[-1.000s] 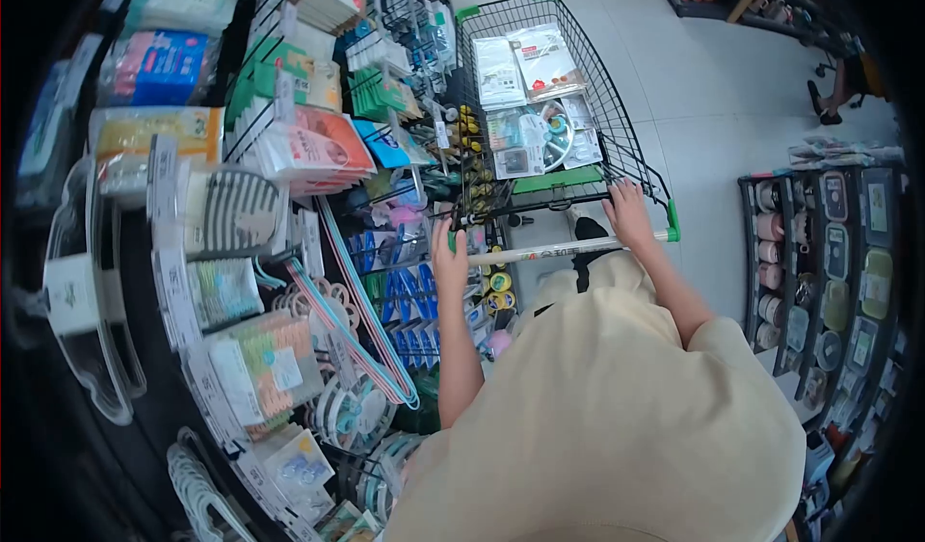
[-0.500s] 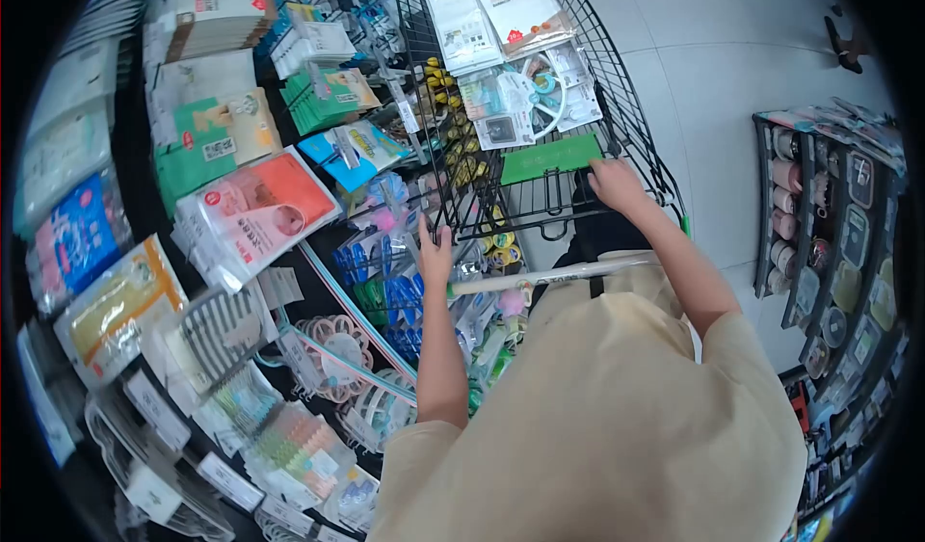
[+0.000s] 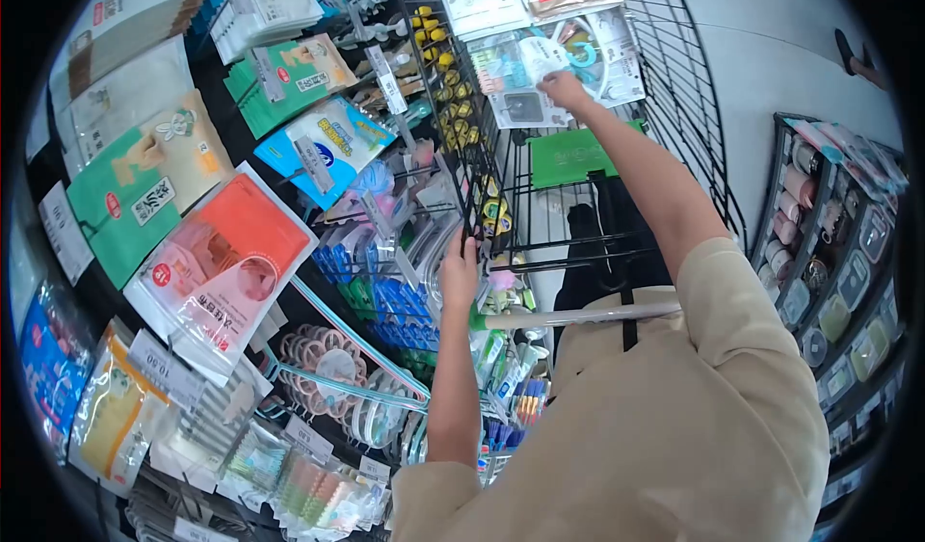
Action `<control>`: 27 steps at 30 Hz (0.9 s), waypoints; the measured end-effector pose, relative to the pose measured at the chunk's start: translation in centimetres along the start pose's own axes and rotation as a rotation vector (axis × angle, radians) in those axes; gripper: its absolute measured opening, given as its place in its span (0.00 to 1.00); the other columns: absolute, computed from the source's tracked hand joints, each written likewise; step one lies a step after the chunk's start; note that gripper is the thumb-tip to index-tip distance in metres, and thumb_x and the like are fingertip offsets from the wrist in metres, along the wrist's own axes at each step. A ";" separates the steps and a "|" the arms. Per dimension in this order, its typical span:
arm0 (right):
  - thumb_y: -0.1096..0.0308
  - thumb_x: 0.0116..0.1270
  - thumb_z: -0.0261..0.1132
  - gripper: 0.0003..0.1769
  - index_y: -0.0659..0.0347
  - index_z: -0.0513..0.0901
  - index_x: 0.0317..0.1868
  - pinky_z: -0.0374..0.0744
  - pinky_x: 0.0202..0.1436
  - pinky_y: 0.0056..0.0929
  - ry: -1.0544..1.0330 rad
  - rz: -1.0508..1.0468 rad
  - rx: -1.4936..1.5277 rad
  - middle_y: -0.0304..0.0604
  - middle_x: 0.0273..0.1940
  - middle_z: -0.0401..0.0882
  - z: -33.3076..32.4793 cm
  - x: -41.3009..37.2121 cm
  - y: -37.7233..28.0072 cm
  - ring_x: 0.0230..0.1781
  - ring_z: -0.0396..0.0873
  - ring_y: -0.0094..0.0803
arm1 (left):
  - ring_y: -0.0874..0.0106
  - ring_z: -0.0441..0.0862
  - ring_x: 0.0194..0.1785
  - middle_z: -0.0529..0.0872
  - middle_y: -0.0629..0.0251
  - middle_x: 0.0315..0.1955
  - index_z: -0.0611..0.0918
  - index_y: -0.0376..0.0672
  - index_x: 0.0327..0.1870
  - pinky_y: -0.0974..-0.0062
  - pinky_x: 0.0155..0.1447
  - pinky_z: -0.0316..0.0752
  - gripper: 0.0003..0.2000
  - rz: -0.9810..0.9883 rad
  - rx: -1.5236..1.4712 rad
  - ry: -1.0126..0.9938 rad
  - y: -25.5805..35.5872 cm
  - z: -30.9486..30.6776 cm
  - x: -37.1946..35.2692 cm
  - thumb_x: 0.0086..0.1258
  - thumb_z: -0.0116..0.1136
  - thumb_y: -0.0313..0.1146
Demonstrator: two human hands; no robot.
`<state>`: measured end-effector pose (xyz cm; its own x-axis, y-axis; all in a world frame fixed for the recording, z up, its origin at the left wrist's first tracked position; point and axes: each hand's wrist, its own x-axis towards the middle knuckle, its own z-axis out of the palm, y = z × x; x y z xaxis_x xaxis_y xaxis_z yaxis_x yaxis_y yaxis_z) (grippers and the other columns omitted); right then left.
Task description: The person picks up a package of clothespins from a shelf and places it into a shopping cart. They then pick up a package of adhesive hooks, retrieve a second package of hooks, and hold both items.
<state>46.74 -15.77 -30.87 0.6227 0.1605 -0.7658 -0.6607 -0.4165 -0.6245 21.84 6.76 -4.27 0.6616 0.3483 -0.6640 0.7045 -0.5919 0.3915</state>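
The wire cart (image 3: 690, 72) stretches toward twelve o'clock; inside, the packaged white ring (image 3: 581, 52) lies around one o'clock from the right hand (image 3: 567, 92), the nearer one, its round form giving no clear long axis; wire mesh bounds it at three; a green panel (image 3: 568, 159) sits at six; the right fingers curl over the packs, pinching or not, one cannot tell; the left hand (image 3: 459, 270), at seven, meets the wire edge, grip hidden.
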 end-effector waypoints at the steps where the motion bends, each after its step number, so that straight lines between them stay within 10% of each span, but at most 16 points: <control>1: 0.58 0.63 0.71 0.23 0.69 0.84 0.52 0.81 0.34 0.28 -0.025 0.079 0.115 0.42 0.34 0.82 0.2 1.5 -0.2 0.32 0.80 0.28 | 0.53 0.87 0.47 0.89 0.51 0.44 0.75 0.42 0.67 0.63 0.52 0.78 0.19 -0.051 -0.068 -0.036 0.9 0.1 -0.1 0.81 0.47 0.38; 4: 0.56 0.61 0.74 0.37 0.73 0.75 0.63 0.84 0.45 0.37 0.044 0.187 0.340 0.53 0.56 0.79 1.8 4.1 -0.7 0.53 0.79 0.38 | 0.52 0.87 0.47 0.89 0.51 0.44 0.75 0.42 0.67 0.61 0.51 0.79 0.18 -0.078 -0.049 -0.015 3.1 -0.1 -0.3 0.81 0.47 0.37; 10: 0.52 0.58 0.77 0.55 0.77 0.58 0.74 0.81 0.57 0.44 0.021 0.219 0.268 0.59 0.69 0.69 3.1 4.3 -4.6 0.66 0.73 0.47 | 0.44 0.84 0.46 0.87 0.47 0.43 0.75 0.52 0.69 0.54 0.47 0.78 0.18 -0.101 -0.047 -0.024 3.8 -0.1 0.7 0.80 0.49 0.37; 14: 0.51 0.53 0.79 0.41 0.80 0.80 0.55 0.80 0.50 0.42 0.133 0.227 0.160 0.61 0.53 0.83 4.5 7.6 -2.6 0.50 0.83 0.44 | 0.44 0.85 0.45 0.88 0.48 0.44 0.74 0.53 0.70 0.54 0.47 0.78 0.19 -0.139 -0.031 -0.039 4.1 -0.3 1.2 0.80 0.49 0.35; 26: 0.52 0.59 0.75 0.28 0.70 0.80 0.46 0.81 0.43 0.41 -0.017 0.173 0.359 0.48 0.40 0.84 2.3 1.4 -5.1 0.41 0.84 0.36 | 0.47 0.86 0.42 0.87 0.45 0.36 0.75 0.50 0.68 0.54 0.44 0.78 0.18 -0.107 -0.076 -0.022 4.3 -0.6 1.9 0.80 0.49 0.36; 27: 0.52 0.59 0.75 0.28 0.70 0.80 0.46 0.81 0.43 0.41 -0.009 0.154 0.365 0.48 0.40 0.84 1.7 0.3 -5.1 0.41 0.84 0.36 | 0.62 0.87 0.38 0.88 0.55 0.35 0.77 0.42 0.65 0.65 0.46 0.78 0.16 -0.082 -0.054 0.002 3.9 -0.3 2.0 0.80 0.48 0.32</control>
<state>49.58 -12.05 -28.21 0.5017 0.1295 -0.8553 -0.8529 -0.0913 -0.5141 26.00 5.31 -3.89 0.6014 0.3953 -0.6943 0.7694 -0.5209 0.3698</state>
